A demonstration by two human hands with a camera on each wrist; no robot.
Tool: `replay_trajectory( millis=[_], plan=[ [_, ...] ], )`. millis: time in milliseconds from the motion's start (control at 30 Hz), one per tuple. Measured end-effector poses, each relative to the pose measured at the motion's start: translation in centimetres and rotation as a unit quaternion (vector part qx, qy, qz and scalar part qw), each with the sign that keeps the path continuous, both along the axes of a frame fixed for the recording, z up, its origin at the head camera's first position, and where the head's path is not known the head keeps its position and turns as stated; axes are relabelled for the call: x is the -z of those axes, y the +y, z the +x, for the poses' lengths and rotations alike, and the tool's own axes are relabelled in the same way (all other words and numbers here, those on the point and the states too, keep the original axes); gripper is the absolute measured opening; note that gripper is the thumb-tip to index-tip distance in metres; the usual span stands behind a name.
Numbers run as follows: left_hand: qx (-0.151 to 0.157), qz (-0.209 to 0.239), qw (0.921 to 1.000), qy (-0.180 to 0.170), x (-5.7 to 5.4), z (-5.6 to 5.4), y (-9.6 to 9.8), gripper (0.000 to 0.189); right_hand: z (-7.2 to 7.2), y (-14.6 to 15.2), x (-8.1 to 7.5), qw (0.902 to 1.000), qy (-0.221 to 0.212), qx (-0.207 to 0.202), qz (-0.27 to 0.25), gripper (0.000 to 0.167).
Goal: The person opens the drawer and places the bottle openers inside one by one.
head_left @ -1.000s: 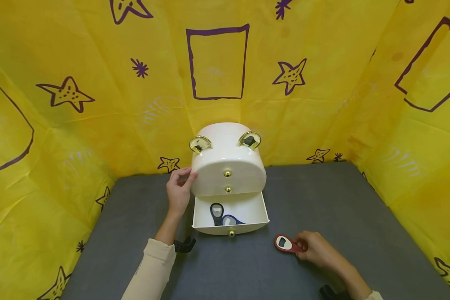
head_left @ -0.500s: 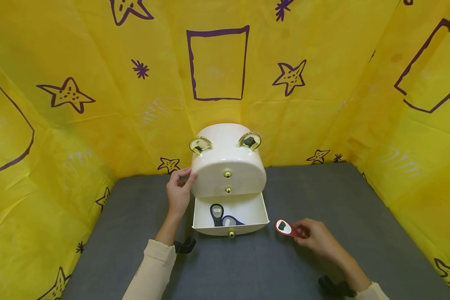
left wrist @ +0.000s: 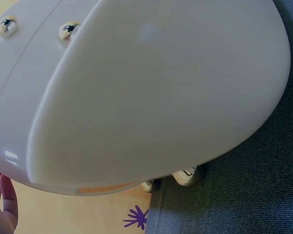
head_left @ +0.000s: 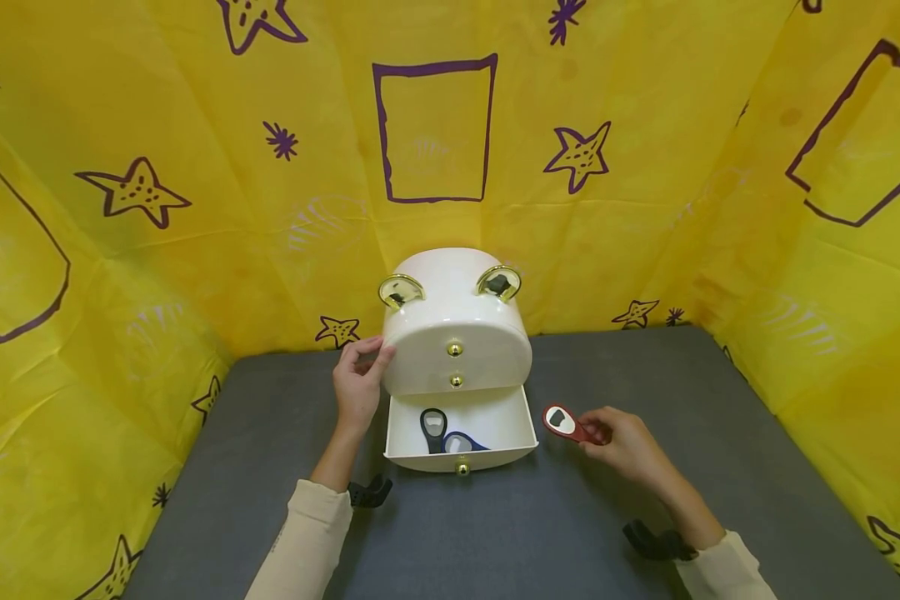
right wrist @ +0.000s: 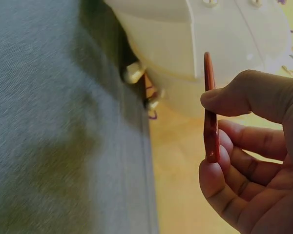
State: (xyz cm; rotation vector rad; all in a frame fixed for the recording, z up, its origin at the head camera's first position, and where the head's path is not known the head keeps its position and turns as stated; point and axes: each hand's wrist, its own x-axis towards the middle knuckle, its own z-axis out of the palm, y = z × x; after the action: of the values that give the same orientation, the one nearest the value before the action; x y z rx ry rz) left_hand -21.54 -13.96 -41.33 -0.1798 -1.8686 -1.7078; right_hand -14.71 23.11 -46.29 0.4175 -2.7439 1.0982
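Observation:
My right hand (head_left: 622, 446) pinches a red bottle opener (head_left: 560, 421) by its handle, thumb on one side and fingers on the other. Its rounded metal head points left toward the open drawer (head_left: 525, 417); the right wrist view shows the opener (right wrist: 211, 117) edge-on. In that drawer lie a black bottle opener (head_left: 433, 423) and a blue bottle opener (head_left: 461, 442). The drawer belongs to a white cabinet (head_left: 450, 292) with two gold ears. My left hand (head_left: 357, 387) rests its thumb and fingertips against the cabinet's left side; only a few fingers (left wrist: 9, 200) show in the left wrist view.
Gold knobs (head_left: 455, 349) sit on the cabinet front, and another knob (head_left: 462, 468) is on the drawer. Underneath is a dark grey table (head_left: 495, 542). Yellow cloth (head_left: 645, 233) with purple drawings hangs behind the cabinet and on both sides.
My right hand has lifted the red bottle opener and carried it away from me, slightly left, to beside the drawer's right edge. The left hand and the cabinet have stayed put.

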Motion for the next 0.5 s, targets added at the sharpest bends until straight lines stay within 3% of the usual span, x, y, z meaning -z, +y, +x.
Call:
replay_trajectory(
  millis=[233,500],
  plan=[
    [-0.003,-0.009,0.9999,-0.009,-0.1,0.0,0.1,0.024,-1.1,-1.5,-0.7,0.9996,-0.013,-0.026,-0.003,0.024],
    [-0.014,0.000,0.9998,-0.013,2.6,-1.9,-0.6,0.024,-2.3,-3.4,-1.5,0.9974,-0.032,-0.064,0.002,0.021]
  ],
)
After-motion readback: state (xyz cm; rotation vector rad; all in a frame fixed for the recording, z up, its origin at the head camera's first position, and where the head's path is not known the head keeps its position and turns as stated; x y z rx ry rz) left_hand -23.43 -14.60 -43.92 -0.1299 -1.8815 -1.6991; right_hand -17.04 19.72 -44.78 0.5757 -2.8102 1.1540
